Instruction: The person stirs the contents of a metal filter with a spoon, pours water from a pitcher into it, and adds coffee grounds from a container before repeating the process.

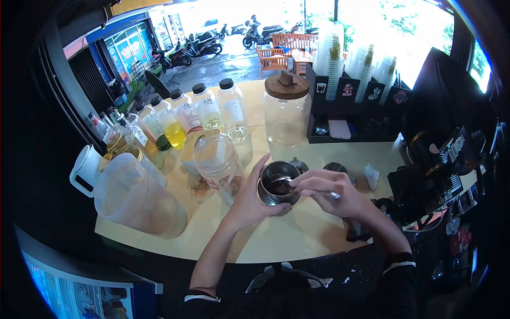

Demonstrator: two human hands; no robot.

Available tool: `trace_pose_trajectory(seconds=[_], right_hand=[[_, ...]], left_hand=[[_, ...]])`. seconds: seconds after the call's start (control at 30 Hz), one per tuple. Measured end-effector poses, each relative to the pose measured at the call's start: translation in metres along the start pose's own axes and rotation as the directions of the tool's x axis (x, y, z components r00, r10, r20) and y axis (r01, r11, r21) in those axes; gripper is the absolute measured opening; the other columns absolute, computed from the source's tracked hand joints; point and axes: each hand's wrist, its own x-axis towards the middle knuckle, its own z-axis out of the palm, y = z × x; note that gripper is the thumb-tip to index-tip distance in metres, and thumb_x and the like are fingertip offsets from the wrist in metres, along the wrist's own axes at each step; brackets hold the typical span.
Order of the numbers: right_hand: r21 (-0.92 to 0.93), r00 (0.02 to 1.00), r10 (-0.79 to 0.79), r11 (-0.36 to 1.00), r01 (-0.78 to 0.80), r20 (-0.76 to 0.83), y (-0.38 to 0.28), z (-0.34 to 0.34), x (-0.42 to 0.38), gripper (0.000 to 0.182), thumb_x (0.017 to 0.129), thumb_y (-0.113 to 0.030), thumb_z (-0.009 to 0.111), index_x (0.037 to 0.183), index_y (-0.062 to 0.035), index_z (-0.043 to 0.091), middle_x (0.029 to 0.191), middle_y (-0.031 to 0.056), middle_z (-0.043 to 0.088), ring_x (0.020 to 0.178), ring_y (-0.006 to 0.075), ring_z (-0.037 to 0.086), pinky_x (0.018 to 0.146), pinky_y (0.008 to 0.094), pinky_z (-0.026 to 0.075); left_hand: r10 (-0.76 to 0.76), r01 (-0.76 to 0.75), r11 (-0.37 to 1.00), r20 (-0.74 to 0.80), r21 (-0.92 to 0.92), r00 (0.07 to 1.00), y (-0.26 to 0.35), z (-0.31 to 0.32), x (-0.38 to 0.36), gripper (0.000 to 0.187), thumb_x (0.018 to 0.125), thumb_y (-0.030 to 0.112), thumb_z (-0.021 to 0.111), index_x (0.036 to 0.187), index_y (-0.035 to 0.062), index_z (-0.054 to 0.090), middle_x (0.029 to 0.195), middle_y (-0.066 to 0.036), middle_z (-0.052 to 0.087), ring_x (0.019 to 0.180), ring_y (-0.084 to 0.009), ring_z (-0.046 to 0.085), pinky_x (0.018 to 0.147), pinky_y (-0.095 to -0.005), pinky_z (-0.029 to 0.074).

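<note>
Near the middle of the pale counter (249, 244) stands a round metal cup (271, 198) with something dark inside. My left hand (249, 199) is wrapped round its left side, thumb and fingers spread along the wall. A metal spoon (332, 195) is pinched in my right hand (332, 191), its bowl inside the cup's mouth. Behind the cup, a small metal part (299, 164) shows at its right. Just left of my left hand is an open clear jar (217, 157). What the dark contents are, I cannot tell.
A large translucent pitcher (138, 196) stands left, with several black-capped bottles (175, 130) behind. A wooden-lidded glass jar (287, 114) stands at the back. Stacked plastic cups (329, 64) fill a black holder (348, 106). Black equipment (425, 175) and crumpled white tissue (371, 176) lie right.
</note>
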Motion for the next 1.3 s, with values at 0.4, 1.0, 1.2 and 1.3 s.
trace_pose_trajectory(seconds=[0.4, 1.0, 1.2, 1.3], right_hand=[[-0.086, 0.995, -0.034, 0.995, 0.042, 0.089, 0.005, -0.002, 0.015, 0.013, 0.085, -0.008, 0.063, 0.097, -0.0025, 0.060, 0.097, 0.0106, 0.063, 0.084, 0.0312, 0.064, 0.070, 0.0391, 0.052], [-0.133, 0.992, -0.039, 0.990, 0.055, 0.117, -0.015, 0.002, 0.045, 0.017, 0.089, -0.008, 0.055, 0.103, -0.0013, 0.049, 0.097, 0.0151, 0.054, 0.083, 0.0362, 0.058, 0.072, 0.0421, 0.048], [-0.087, 0.992, 0.120, 0.989, -0.122, -0.028, -0.018, -0.020, 0.025, 0.018, 0.088, -0.004, 0.058, 0.104, -0.0007, 0.053, 0.096, 0.0120, 0.057, 0.083, 0.0263, 0.061, 0.074, 0.0361, 0.050], [-0.165, 0.907, 0.375, 0.899, -0.407, -0.194, 0.011, -0.036, -0.016, 0.021, 0.089, -0.011, 0.058, 0.106, -0.0007, 0.053, 0.104, 0.0187, 0.057, 0.092, 0.0358, 0.060, 0.079, 0.0401, 0.049]], left_hand=[[0.002, -0.002, 1.000, -0.011, -0.001, 1.000, -0.005, 0.001, 0.001, 0.108, 0.059, 0.025, 0.089, 0.146, 0.0103, 0.026, 0.122, -0.016, 0.058, 0.116, -0.0266, 0.056, 0.103, -0.0401, 0.041], [0.358, -0.297, 0.799, -0.017, 0.522, 0.933, 0.051, -0.023, 0.009, 0.023, 0.081, 0.014, 0.068, 0.100, 0.0017, 0.065, 0.099, -0.011, 0.066, 0.097, -0.0282, 0.060, 0.089, -0.0383, 0.041], [0.452, -0.376, 0.770, -0.025, 0.515, 0.892, 0.049, -0.018, 0.019, 0.012, 0.084, 0.012, 0.065, 0.091, 0.0037, 0.067, 0.087, -0.007, 0.067, 0.087, -0.0245, 0.063, 0.090, -0.0373, 0.041], [0.460, -0.367, 0.806, -0.100, 0.465, 0.882, 0.048, -0.017, 0.019, 0.010, 0.083, 0.008, 0.067, 0.091, 0.0016, 0.067, 0.086, -0.009, 0.066, 0.080, -0.0261, 0.064, 0.077, -0.0357, 0.048]])
